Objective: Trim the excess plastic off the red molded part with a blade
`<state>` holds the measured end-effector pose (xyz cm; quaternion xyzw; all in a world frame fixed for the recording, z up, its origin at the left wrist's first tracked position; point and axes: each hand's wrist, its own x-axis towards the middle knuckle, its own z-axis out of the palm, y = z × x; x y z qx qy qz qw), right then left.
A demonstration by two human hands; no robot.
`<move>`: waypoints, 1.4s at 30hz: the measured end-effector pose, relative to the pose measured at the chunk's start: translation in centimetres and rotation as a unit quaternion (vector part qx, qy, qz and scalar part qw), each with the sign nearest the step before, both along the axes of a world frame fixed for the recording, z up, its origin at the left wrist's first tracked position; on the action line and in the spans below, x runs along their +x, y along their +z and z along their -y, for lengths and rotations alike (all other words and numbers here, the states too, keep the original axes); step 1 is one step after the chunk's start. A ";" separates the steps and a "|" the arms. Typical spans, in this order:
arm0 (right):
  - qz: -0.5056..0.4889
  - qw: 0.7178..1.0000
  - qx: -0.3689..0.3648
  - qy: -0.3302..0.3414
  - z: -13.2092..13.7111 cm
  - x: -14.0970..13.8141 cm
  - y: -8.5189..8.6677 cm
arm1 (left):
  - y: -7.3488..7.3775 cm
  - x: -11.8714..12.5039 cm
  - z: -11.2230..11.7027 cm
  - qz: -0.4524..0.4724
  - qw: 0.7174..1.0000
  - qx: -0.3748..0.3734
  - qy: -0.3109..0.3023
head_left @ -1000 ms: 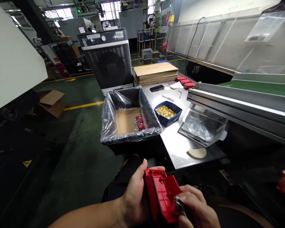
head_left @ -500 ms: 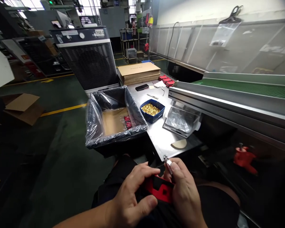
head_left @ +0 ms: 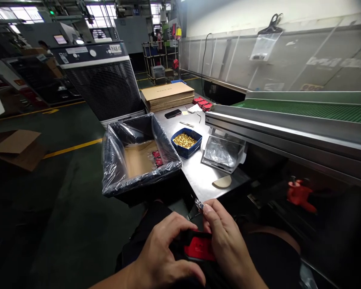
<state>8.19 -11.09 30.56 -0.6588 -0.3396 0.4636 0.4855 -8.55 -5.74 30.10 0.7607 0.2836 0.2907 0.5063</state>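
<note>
A red and black plastic part (head_left: 198,246) is between my two hands, low in the view over my lap. My left hand (head_left: 164,249) curves round its left side, with the fingers at its upper edge and the thumb below. My right hand (head_left: 225,237) is against its right end. Between the thumb and forefinger of that same hand a small shiny metal tool (head_left: 199,204) sticks out, tip up and to the left; its exact kind is not clear. The palm side of my right hand is hidden.
To the left stands a plastic-lined bin (head_left: 142,180) with red parts in a bag. On the metal table (head_left: 195,176) are a blue tray (head_left: 186,152) of small brass-coloured pieces, a bag-filled holder (head_left: 221,152), a beige half-disc (head_left: 222,182) and cardboard (head_left: 168,92). A green conveyor (head_left: 289,110) borders the right.
The red and black part has turned, showing a plainer red face. My left thumb has dropped away from its near side. The metal tool tip has tilted further left. The view has shifted slightly.
</note>
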 end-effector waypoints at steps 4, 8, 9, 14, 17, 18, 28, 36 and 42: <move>-0.097 0.994 0.019 -0.044 0.0 0.1 -0.2 | -0.6 -0.4 -0.2 0.029 0.997 0.048 0.047; -0.181 0.976 0.038 -0.111 0.3 -0.2 -1.3 | -1.4 -0.7 0.5 0.073 0.994 0.028 0.079; -0.197 0.971 0.044 -0.126 0.3 -0.2 -1.6 | -1.6 -0.7 0.6 0.087 0.992 0.008 0.088; -0.317 0.913 0.034 -0.255 0.4 -0.8 -3.5 | -2.9 -0.5 0.9 0.172 0.977 -0.065 0.108; -0.335 0.885 0.027 -0.322 0.6 -0.8 -4.1 | -3.8 -0.5 0.9 0.190 0.969 -0.110 0.112; -0.334 0.884 0.034 -0.325 0.7 -0.6 -4.2 | -3.9 -0.5 0.9 0.174 0.969 -0.127 0.119; -0.041 0.962 0.074 -0.259 1.2 0.3 -0.1 | -2.1 -1.0 1.3 0.008 0.994 -0.090 0.069; 0.034 0.978 0.069 -0.196 1.5 -0.7 0.9 | -3.1 0.4 1.0 0.027 0.949 -0.315 0.020; -0.002 0.982 0.086 -0.168 1.9 -0.7 1.0 | -2.3 0.3 0.0 0.018 0.911 -0.408 -0.052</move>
